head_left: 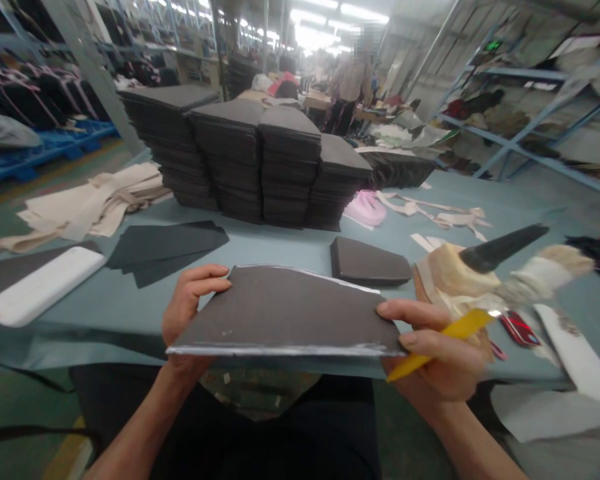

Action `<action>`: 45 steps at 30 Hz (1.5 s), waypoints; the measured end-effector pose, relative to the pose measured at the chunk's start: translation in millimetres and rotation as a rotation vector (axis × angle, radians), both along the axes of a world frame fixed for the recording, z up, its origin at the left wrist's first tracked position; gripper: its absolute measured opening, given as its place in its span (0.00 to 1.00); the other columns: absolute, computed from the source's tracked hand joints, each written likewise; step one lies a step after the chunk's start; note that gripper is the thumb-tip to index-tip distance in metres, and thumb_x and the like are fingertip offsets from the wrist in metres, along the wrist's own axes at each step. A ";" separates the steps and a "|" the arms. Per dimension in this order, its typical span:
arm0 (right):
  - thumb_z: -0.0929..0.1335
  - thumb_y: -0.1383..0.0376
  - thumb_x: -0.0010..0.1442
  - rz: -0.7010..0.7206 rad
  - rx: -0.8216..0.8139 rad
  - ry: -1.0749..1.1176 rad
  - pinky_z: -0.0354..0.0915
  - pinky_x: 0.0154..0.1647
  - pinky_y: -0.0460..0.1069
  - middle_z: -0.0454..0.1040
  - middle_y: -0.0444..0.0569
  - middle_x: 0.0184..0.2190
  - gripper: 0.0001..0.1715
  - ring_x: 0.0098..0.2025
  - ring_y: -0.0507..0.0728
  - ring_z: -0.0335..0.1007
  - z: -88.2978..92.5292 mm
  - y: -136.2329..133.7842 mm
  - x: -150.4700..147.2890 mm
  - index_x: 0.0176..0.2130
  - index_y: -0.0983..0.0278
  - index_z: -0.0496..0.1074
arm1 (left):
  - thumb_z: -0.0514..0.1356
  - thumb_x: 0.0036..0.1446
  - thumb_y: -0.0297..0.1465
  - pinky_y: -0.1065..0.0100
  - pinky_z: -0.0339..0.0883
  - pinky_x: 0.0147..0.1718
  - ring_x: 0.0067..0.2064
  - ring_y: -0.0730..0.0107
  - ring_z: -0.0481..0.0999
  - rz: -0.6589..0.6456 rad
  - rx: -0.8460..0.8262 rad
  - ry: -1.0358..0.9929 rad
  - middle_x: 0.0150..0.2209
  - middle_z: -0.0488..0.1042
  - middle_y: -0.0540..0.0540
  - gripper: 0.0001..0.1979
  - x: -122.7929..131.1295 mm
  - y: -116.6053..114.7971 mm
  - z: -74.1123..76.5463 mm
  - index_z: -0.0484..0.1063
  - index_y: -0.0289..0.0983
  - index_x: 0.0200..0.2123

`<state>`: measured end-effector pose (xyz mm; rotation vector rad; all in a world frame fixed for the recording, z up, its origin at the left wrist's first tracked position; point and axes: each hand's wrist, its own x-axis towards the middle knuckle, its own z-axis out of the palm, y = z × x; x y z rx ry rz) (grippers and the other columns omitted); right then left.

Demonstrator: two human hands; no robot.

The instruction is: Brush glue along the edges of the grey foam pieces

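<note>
Both of my hands hold one dark grey cut panel (pixel 285 313) flat over the near table edge. My left hand (pixel 187 313) pinches its left corner, thumb on top. My right hand (pixel 440 357) grips the right corner, and a yellow flat tool (pixel 447 340) is tucked in the same fingers. The panel's near edge shows a pale lining. A small stack of like panels (pixel 370 261) lies just beyond, on the blue-grey table (pixel 290 247).
Tall stacks of dark panels (pixel 260 160) fill the table's middle. Cream fabric pieces (pixel 90 203), flat dark sheets (pixel 165 250) and a white slab (pixel 40 283) lie at left. A glue-caked brush and pot (pixel 480 270) sit at right. A person (pixel 353 87) stands far behind.
</note>
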<state>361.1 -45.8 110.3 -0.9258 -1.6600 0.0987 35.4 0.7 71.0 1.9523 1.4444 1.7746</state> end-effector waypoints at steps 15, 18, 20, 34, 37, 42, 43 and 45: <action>0.77 0.66 0.65 -0.094 0.062 0.198 0.70 0.32 0.46 0.70 0.37 0.37 0.19 0.33 0.49 0.71 -23.5 78.1 -51.6 0.46 0.55 0.65 | 0.74 0.43 0.39 0.78 0.66 0.24 0.27 0.78 0.76 0.069 -0.168 -0.174 0.32 0.77 0.55 0.31 -23.8 41.2 26.8 0.76 0.37 0.52; 0.76 0.67 0.64 -0.097 -0.014 0.171 0.69 0.31 0.46 0.70 0.37 0.36 0.18 0.33 0.49 0.71 -40.3 74.2 -49.5 0.45 0.55 0.65 | 0.74 0.44 0.37 0.79 0.65 0.24 0.27 0.78 0.76 0.007 -0.204 -0.141 0.31 0.76 0.55 0.31 -30.7 37.3 14.4 0.76 0.38 0.54; 0.76 0.66 0.64 -0.091 -0.061 0.158 0.69 0.31 0.46 0.70 0.37 0.35 0.17 0.33 0.49 0.71 -49.3 73.9 -49.2 0.44 0.56 0.65 | 0.74 0.45 0.35 0.79 0.65 0.24 0.28 0.79 0.75 -0.028 -0.219 -0.120 0.32 0.74 0.55 0.29 -32.7 36.9 7.9 0.76 0.39 0.53; 0.76 0.64 0.63 -0.095 -0.112 -0.008 0.72 0.28 0.47 0.70 0.39 0.33 0.16 0.28 0.50 0.70 -74.5 94.2 -47.1 0.42 0.55 0.65 | 0.72 0.51 0.36 0.76 0.62 0.30 0.31 0.80 0.71 -0.212 -0.476 -0.013 0.33 0.79 0.51 0.14 -44.8 69.3 -10.3 0.83 0.36 0.40; 0.76 0.64 0.63 -0.109 -0.113 -0.035 0.70 0.27 0.47 0.69 0.38 0.33 0.16 0.27 0.51 0.68 -80.8 95.1 -46.0 0.42 0.55 0.65 | 0.72 0.52 0.38 0.74 0.62 0.29 0.30 0.79 0.72 -0.213 -0.551 -0.023 0.33 0.82 0.50 0.14 -45.9 67.5 -17.5 0.84 0.37 0.40; 0.77 0.60 0.65 -0.129 -0.157 -0.081 0.69 0.27 0.48 0.69 0.40 0.34 0.16 0.29 0.52 0.68 -89.8 93.7 -42.9 0.44 0.54 0.66 | 0.72 0.53 0.38 0.72 0.65 0.31 0.31 0.76 0.74 -0.223 -0.606 -0.023 0.33 0.82 0.49 0.13 -51.0 66.5 -24.9 0.85 0.37 0.40; 0.76 0.59 0.66 -0.137 -0.164 -0.089 0.69 0.27 0.49 0.69 0.40 0.34 0.16 0.29 0.52 0.68 -90.6 93.0 -42.9 0.44 0.54 0.66 | 0.72 0.54 0.37 0.72 0.66 0.30 0.31 0.76 0.74 -0.224 -0.607 -0.019 0.33 0.82 0.49 0.13 -51.8 67.3 -25.8 0.85 0.37 0.40; 0.76 0.58 0.66 -0.154 -0.175 -0.110 0.69 0.28 0.49 0.69 0.41 0.35 0.16 0.29 0.52 0.68 -91.1 91.8 -43.0 0.44 0.54 0.66 | 0.72 0.54 0.36 0.70 0.66 0.29 0.31 0.74 0.74 -0.226 -0.606 -0.020 0.33 0.82 0.48 0.12 -52.4 69.0 -26.5 0.86 0.37 0.40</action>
